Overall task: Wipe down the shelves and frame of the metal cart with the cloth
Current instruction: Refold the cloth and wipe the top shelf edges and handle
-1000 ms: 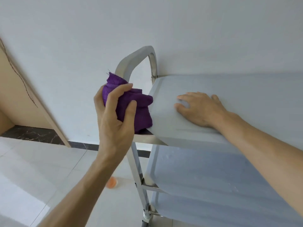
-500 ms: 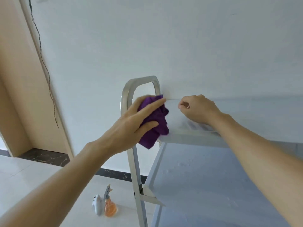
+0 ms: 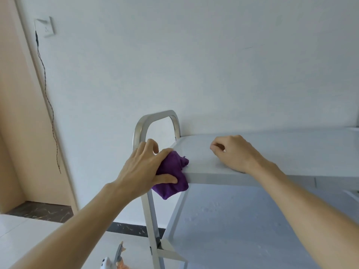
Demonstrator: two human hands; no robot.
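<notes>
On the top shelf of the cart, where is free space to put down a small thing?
The grey metal top shelf is bare to the right of the right hand, up to the white wall. A narrower bare strip lies between that hand and the purple cloth. The left corner is crowded: the left hand grips the cloth beside the metal handle.

- A plain white wall (image 3: 213,65) fills most of the view, evenly lit by soft daylight.
- A white socket plate (image 3: 47,27) sits high on the wall at the left, with a thin dark cord (image 3: 48,100) hanging down from it.
- A beige door frame or panel (image 3: 25,113) stands along the left edge.
- A dark marbled skirting strip (image 3: 128,229) runs along the foot of the wall.
- The floor (image 3: 23,235) is pale, glossy tile.
</notes>
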